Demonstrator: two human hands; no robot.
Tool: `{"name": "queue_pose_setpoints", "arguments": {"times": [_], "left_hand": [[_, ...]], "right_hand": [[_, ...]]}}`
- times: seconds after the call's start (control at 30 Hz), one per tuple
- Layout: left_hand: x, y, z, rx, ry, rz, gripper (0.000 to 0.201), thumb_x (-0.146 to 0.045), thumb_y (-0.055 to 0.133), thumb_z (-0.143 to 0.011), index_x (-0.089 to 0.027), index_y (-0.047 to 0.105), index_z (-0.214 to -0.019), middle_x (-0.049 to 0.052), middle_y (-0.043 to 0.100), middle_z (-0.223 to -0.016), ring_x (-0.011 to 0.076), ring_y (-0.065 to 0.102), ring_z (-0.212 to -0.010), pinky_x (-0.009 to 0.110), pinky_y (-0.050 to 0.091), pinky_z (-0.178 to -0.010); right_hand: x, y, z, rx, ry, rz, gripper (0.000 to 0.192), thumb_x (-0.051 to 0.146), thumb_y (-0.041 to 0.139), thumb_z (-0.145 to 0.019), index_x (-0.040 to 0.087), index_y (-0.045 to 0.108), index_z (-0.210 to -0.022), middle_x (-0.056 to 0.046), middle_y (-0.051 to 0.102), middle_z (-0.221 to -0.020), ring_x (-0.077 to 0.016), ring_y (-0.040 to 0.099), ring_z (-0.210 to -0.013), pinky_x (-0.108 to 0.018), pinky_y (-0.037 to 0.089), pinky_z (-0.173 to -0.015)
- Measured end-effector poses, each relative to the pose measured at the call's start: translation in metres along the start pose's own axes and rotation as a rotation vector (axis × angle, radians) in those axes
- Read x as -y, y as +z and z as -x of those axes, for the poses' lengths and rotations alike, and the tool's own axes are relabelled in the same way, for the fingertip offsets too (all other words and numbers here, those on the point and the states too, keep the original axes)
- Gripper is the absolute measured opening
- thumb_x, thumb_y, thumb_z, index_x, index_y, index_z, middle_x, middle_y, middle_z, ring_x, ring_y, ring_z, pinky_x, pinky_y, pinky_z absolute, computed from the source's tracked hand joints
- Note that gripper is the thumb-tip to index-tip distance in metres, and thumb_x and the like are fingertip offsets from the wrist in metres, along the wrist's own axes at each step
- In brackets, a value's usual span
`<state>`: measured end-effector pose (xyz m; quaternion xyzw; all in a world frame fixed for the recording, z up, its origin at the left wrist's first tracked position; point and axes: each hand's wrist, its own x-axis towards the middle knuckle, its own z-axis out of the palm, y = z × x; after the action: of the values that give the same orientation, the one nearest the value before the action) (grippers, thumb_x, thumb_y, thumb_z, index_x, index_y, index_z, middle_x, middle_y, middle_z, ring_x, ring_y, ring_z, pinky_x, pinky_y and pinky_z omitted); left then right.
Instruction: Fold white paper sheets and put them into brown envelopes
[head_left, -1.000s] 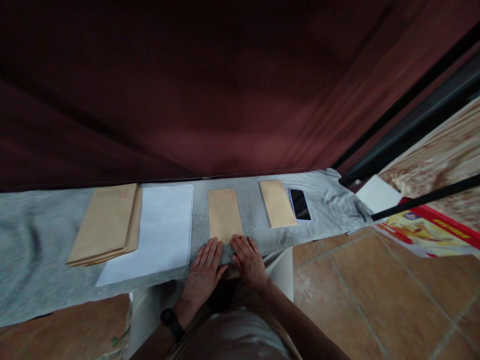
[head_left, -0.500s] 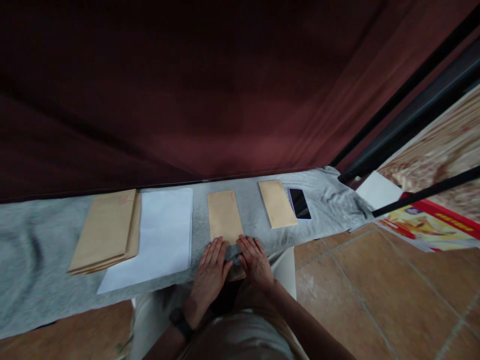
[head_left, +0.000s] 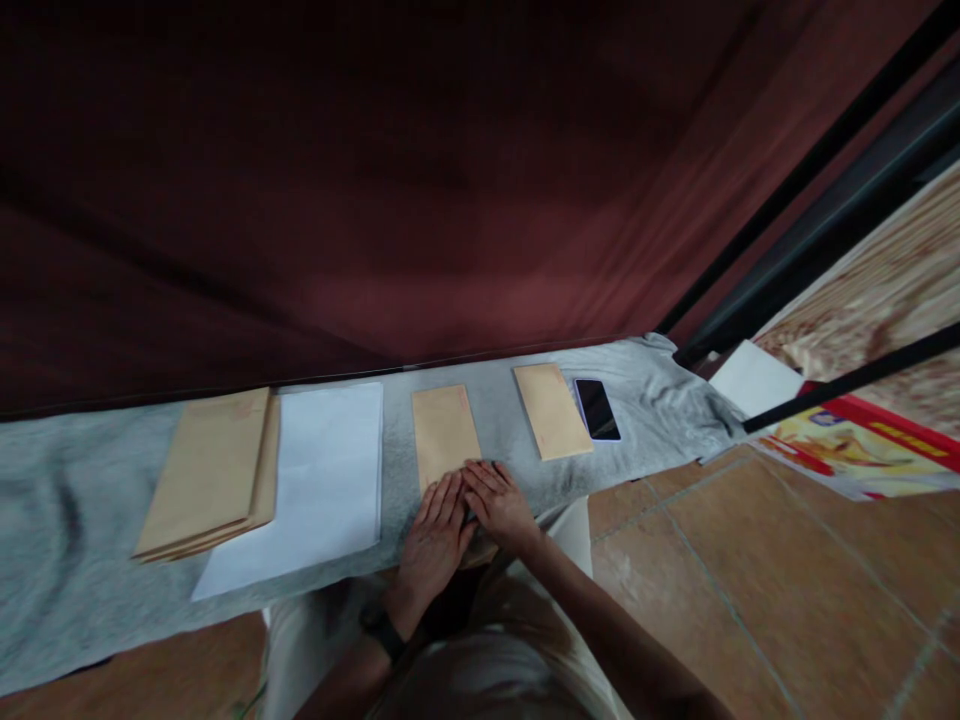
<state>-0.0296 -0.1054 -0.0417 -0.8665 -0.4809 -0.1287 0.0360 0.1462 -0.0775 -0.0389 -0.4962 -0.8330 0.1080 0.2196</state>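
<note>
Long table (head_left: pixel 90 500) under a grey cloth, with a brown stack (head_left: pixel 214 470) and white sheets (head_left: pixel 326 480) on the left and one lone envelope (head_left: pixel 551 410) by a phone (head_left: pixel 598 408) on the right, so I'd guess the job's barely begun. Both hands, left (head_left: pixel 435 540) and right (head_left: pixel 499 500), lie flat, fingers together and gripping nothing, on the near end of the middle envelope (head_left: pixel 444 432). That end sits close to the table's front edge, but there's bare cloth on either side.

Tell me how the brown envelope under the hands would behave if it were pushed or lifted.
The brown envelope lies thin and flat, so it is probably light and bends when lifted. On the grey cloth it may drag rather than slide, perhaps wrinkling the cloth. Not fragile.
</note>
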Motion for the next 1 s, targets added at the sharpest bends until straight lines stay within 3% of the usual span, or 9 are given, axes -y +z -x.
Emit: {"name": "queue_pose_setpoints", "arguments": {"times": [0.2, 0.77, 1.0], "left_hand": [[0.000, 0.000, -0.001, -0.011, 0.012, -0.015, 0.060, -0.045, 0.043, -0.100, -0.010, 0.048, -0.148, 0.015, 0.046, -0.156, 0.0298, 0.038, -0.148, 0.049, 0.033, -0.123], [0.002, 0.005, 0.000, -0.075, 0.029, -0.052, 0.063, -0.047, 0.045, -0.099, -0.017, 0.040, -0.154, 0.010, 0.044, -0.158, 0.0272, 0.038, -0.148, 0.047, 0.032, -0.123], [0.003, 0.005, 0.000, -0.085, 0.032, -0.048, 0.062, -0.049, 0.045, -0.099, -0.016, 0.044, -0.151, 0.010, 0.045, -0.158, 0.0268, 0.039, -0.148, 0.046, 0.031, -0.123]], "right_hand": [[-0.017, 0.006, -0.035, 0.001, 0.011, 0.027, 0.044, 0.030, 0.040, -0.107, 0.019, 0.051, -0.148, -0.008, 0.052, -0.153, -0.0203, 0.045, -0.143, -0.045, 0.032, -0.121], [-0.055, 0.018, -0.131, -0.010, 0.063, 0.188, 0.049, 0.029, 0.044, -0.105, 0.018, 0.043, -0.153, -0.012, 0.054, -0.150, -0.0212, 0.048, -0.141, -0.044, 0.026, -0.123], [-0.054, 0.016, -0.139, 0.005, 0.067, 0.231, 0.050, 0.027, 0.043, -0.105, 0.019, 0.041, -0.154, -0.011, 0.053, -0.150, -0.0207, 0.045, -0.143, -0.044, 0.023, -0.124]]}}
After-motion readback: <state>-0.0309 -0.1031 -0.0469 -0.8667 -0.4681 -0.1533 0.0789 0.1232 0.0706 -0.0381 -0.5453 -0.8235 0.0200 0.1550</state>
